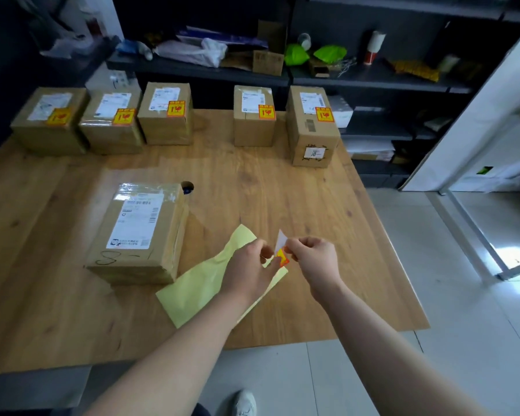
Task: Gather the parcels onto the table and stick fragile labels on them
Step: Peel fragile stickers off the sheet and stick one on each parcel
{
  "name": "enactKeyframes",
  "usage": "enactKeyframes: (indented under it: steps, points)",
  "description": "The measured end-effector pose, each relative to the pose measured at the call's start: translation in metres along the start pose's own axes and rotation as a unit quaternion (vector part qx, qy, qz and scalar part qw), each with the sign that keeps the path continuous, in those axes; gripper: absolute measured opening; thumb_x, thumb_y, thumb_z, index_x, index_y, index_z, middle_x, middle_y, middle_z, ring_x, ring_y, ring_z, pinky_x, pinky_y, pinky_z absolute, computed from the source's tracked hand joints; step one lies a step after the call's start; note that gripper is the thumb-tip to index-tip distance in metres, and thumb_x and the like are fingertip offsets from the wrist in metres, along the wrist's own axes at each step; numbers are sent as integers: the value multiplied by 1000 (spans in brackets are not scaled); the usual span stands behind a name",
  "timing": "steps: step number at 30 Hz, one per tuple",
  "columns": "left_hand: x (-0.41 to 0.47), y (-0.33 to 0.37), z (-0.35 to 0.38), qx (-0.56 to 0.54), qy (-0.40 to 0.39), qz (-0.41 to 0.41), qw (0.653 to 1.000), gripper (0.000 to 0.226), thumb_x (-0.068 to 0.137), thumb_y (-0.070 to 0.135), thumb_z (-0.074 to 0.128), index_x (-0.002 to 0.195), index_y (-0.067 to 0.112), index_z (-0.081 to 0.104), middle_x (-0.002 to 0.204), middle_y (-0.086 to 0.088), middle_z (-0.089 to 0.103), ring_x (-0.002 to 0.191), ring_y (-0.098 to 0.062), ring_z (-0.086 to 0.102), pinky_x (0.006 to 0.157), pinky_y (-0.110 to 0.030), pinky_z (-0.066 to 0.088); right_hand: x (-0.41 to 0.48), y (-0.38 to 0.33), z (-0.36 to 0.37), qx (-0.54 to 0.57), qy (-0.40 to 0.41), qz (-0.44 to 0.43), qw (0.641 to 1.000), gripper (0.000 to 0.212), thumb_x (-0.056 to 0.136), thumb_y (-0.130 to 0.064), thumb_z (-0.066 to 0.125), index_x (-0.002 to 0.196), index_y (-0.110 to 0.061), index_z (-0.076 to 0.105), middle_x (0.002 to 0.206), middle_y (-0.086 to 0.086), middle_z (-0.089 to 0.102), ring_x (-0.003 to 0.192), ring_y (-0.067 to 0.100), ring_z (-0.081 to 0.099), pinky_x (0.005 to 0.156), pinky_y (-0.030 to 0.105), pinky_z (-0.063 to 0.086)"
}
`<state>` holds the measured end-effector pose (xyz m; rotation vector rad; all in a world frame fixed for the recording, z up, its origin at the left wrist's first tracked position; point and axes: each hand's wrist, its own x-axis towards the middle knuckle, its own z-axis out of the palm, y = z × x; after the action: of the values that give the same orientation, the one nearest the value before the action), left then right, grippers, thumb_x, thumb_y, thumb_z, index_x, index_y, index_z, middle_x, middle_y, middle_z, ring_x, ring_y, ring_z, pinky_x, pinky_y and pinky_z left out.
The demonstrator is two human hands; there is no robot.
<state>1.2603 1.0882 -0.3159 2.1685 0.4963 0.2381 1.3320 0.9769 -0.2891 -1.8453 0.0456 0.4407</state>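
Wooden table (282, 187), dark shelves (357, 79) behind, five labelled boxes (165, 115) beyond the bare box (135, 232). Just right of that box: peeling a label (282, 257), pinched by left hand (246, 271) and right hand (314, 256), above a yellow sheet (198, 292). Next, likely: freeing it uncreased, pressing it onto that box.

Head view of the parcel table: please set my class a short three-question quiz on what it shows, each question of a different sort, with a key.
1. True or false: every parcel on the table already bears a fragile label.
2. What do the left hand and right hand pinch between them? A scissors; B a loose fragile label; C a pen.
3. Fill in: the far row holds ___ parcels.
Key: 1 false, the near parcel shows only a shipping label; 2 B; 3 five.
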Motion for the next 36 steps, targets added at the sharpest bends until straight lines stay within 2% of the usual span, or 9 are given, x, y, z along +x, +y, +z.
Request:
enactKeyframes:
  steps: [6, 8, 11, 13, 15, 20, 26, 30, 36]
  points:
    - [1, -20, -43, -44, 95, -98, 990, 13, 87, 25, 64, 83, 12, 66, 77, 2, 68, 73, -16, 62, 63, -25, 43, -5, -11, 34, 15, -47, -35, 998, 35, 76, -44, 70, 80, -9, 70, 76, 7, 70, 70, 13, 60, 69, 32, 49]
    - [2, -32, -59, -95, 109, -135, 980, 15, 86, 26, 66, 83, 12, 67, 76, -2, 69, 73, -20, 65, 67, -34, 51, -7, -16, 47, -29, -53, -59, 996, 27, 78, -38, 73, 84, -12, 69, 76, 1, 69, 68, 10, 59, 62, 24, 46]
    - [-2, -42, -86, -174, 108, -167, 964, 13, 86, 23, 67, 79, 12, 66, 74, -8, 70, 69, -22, 66, 70, -41, 57, -13, -22, 73, -59, -92, -61, 992, 20, 81, -28, 73, 76, -9, 70, 67, 1, 65, 62, 11, 55, 60, 27, 44]
    - [-7, -48, -104, -207, 108, -176, 956, 13, 87, 21, 67, 80, 10, 66, 73, -8, 70, 65, -18, 66, 68, -38, 58, -20, -27, 92, -50, -110, -57, 991, 20, 81, -24, 72, 74, -6, 68, 62, 0, 63, 58, 11, 53, 59, 29, 43]
    - [-10, -54, -124, -230, 111, -182, 949, 12, 89, 18, 65, 83, 7, 66, 71, -7, 68, 57, -7, 63, 58, -24, 54, -26, -32, 110, -39, -115, -49, 991, 20, 82, -23, 73, 74, -5, 68, 58, -3, 61, 55, 10, 51, 58, 28, 43]
    - [-11, -83, -166, -101, 135, -168, 971, 11, 86, 25, 67, 81, 15, 69, 72, 4, 66, 66, -13, 60, 60, -24, 44, -38, -41, 155, -50, -123, -33, 991, 22, 82, -23, 72, 67, -8, 66, 57, 0, 60, 54, 13, 48, 56, 28, 41]
    - [-4, -103, -195, 26, 119, -186, 975, 14, 81, 34, 72, 79, 21, 75, 80, 7, 72, 74, -14, 65, 63, -25, 48, -45, -36, 195, -75, -95, 4, 993, 27, 77, -23, 72, 55, -14, 60, 51, 0, 59, 48, 16, 53, 58, 39, 50]
    - [2, -107, -202, 29, 100, -231, 967, 17, 74, 35, 77, 65, 26, 65, 75, 8, 70, 72, -15, 64, 59, -25, 44, -51, -37, 207, -92, -71, 14, 993, 25, 77, -17, 68, 56, -11, 57, 52, 2, 59, 44, 14, 56, 58, 41, 54]
    - [6, -114, -205, 27, 65, -244, 967, 19, 75, 37, 76, 64, 25, 65, 70, 9, 67, 71, -15, 63, 57, -24, 41, -49, -35, 214, -102, -47, 32, 993, 26, 77, -17, 67, 54, -13, 55, 50, 2, 59, 51, 20, 56, 64, 45, 56]
